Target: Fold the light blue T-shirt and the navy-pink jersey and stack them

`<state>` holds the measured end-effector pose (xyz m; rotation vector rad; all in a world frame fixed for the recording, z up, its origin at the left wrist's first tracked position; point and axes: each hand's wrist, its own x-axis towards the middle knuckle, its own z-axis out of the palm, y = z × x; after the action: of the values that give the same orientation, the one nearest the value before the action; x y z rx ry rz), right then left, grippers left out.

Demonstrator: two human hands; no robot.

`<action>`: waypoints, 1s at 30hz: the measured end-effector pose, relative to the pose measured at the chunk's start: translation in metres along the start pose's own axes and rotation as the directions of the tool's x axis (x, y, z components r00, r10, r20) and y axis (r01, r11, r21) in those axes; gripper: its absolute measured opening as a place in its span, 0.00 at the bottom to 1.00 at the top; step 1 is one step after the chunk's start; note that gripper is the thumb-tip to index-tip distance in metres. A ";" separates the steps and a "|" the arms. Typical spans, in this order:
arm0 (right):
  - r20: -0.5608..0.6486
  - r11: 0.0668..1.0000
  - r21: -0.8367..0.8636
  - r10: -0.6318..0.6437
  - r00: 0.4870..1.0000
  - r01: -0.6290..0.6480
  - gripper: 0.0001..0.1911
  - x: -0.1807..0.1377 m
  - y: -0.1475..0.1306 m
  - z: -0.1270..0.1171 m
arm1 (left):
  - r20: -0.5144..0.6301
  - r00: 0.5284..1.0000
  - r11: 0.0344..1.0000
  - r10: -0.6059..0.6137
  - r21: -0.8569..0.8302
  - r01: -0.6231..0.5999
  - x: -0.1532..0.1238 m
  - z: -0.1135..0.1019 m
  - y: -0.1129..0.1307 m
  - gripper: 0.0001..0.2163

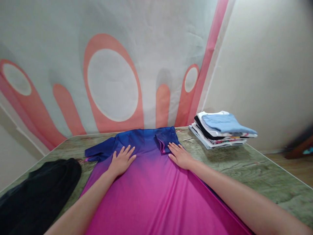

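Got left hand (123, 160) and right hand (180, 156) spread wide on a shirt (146, 186) up by the worktop's (264, 179) far edge. Also seeing stacked clothes (220, 124) near the far right corner.

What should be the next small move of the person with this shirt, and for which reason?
Probably the left hand should fold the sleeve on the left inward over the shirt. That sleeve sticks out over the table, while the opposite sleeve lies folded across the shirt, where the right hand rests.
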<state>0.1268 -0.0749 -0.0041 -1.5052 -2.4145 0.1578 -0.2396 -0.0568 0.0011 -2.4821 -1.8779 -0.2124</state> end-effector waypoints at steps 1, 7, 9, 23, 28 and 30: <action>0.005 1.000 -0.007 0.010 1.000 -0.010 0.31 0.004 0.003 0.000 | 0.012 1.000 1.000 -0.008 0.008 0.008 0.012 0.000 0.002 0.25; -0.037 1.000 0.000 0.011 0.999 -0.011 0.30 0.010 0.012 -0.001 | 0.029 0.997 0.997 -0.072 0.017 0.071 0.052 0.002 0.001 0.26; -0.056 1.000 0.015 0.013 0.998 -0.012 0.30 0.008 0.012 0.000 | 0.015 0.998 0.998 -0.063 0.007 0.063 0.048 0.005 -0.004 0.26; -0.311 0.998 -0.047 0.017 0.950 -0.034 0.09 -0.002 0.003 -0.011 | -0.063 0.993 0.905 -0.100 -0.420 0.064 0.099 -0.005 0.102 0.20; -0.295 0.997 -0.063 0.018 0.955 -0.038 0.09 -0.004 0.001 -0.014 | 0.020 0.969 0.855 -0.247 -0.466 0.227 0.159 0.004 0.146 0.21; -0.295 0.997 -0.067 0.024 0.955 -0.046 0.09 -0.005 0.000 -0.016 | 0.047 0.957 0.835 -0.288 -0.477 0.274 0.173 0.004 0.154 0.17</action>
<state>0.1333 -0.0805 0.0099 -1.4847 -2.1788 -0.1402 -0.0461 0.0663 0.0279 -2.4202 -2.4231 -0.8101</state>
